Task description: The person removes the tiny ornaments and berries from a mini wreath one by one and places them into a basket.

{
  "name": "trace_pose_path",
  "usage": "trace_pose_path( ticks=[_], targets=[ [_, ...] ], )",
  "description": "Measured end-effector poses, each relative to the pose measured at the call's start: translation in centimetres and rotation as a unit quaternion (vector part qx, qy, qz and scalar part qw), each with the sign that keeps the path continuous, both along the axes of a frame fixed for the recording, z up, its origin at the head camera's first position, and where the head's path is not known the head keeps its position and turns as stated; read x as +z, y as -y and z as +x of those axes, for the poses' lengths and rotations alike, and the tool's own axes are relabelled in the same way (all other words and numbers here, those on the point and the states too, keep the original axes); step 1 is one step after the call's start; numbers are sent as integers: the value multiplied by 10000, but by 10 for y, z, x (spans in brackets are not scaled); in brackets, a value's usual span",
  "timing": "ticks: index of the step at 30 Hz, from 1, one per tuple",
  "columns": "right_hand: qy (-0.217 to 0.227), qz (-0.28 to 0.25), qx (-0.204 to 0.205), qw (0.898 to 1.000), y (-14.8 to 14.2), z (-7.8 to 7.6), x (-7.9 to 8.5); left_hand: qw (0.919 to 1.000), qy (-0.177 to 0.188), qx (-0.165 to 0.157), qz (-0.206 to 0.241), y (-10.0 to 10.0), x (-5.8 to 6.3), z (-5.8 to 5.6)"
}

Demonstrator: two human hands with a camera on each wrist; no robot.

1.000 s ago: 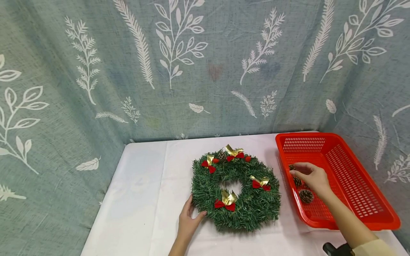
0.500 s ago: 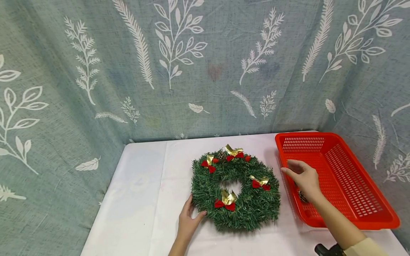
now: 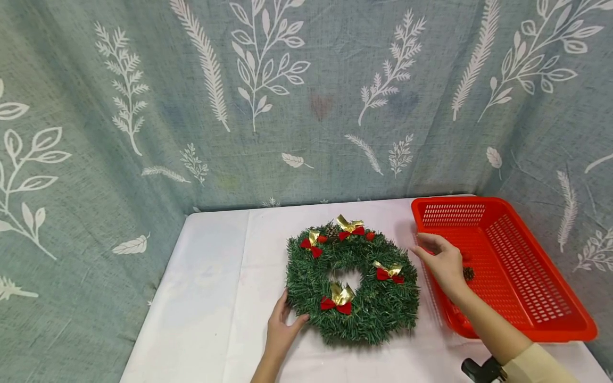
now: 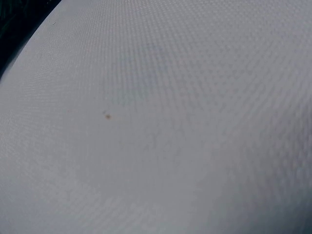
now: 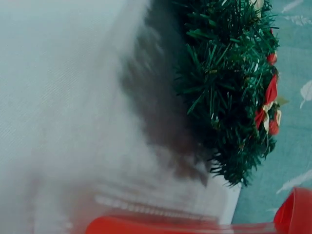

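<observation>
A green wreath lies on the white-covered table, trimmed with red-and-gold bows, a pine cone and red berries. My left hand holds its front-left edge between thumb and fingers; some fingers are hidden beside it. My right hand is over the left rim of the red basket, close to the wreath's right side. Its fingers are bent, with a gap towards the thumb; nothing shows in that gap, but the inner side of the hand is hidden. Neither wrist view shows a hand.
Inside the basket lie a pine cone and small red pieces, partly behind the right arm. A dark wrist device is strapped at the right sleeve. A leaf-patterned curtain surrounds the back and sides of the white tabletop.
My right hand has moved left from above the basket's inside to its left rim, towards the wreath. A pine cone behind that arm has come into sight. The left hand and wreath have stayed put.
</observation>
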State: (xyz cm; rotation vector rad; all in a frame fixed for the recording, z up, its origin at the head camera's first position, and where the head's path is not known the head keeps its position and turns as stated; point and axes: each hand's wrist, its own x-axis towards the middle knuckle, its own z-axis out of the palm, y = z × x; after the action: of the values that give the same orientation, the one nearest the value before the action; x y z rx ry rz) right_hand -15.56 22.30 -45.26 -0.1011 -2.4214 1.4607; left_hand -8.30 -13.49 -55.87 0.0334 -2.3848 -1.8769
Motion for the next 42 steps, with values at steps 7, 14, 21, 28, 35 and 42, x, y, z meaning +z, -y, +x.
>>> trace_pose_path(
  ticks=[7,14,21,28,35,42],
  targets=[
    [5,6,184,9998,9,-6,5,9999,-129,-35,41,0,0,0],
    [101,-89,300,9995,17,-12,7,9999,-137,-42,62,0,0,0],
    [206,-195,302,9991,24,-20,8,9999,-146,-37,74,0,0,0],
    [197,-305,533,9979,35,-24,22,9996,-267,-19,12,2,-17,-4],
    [413,-194,763,9960,32,-43,12,9990,-413,107,-102,3,-36,-7],
    [638,-380,1148,9906,35,-53,12,9987,-480,78,-132,-1,-8,-2]
  ],
)
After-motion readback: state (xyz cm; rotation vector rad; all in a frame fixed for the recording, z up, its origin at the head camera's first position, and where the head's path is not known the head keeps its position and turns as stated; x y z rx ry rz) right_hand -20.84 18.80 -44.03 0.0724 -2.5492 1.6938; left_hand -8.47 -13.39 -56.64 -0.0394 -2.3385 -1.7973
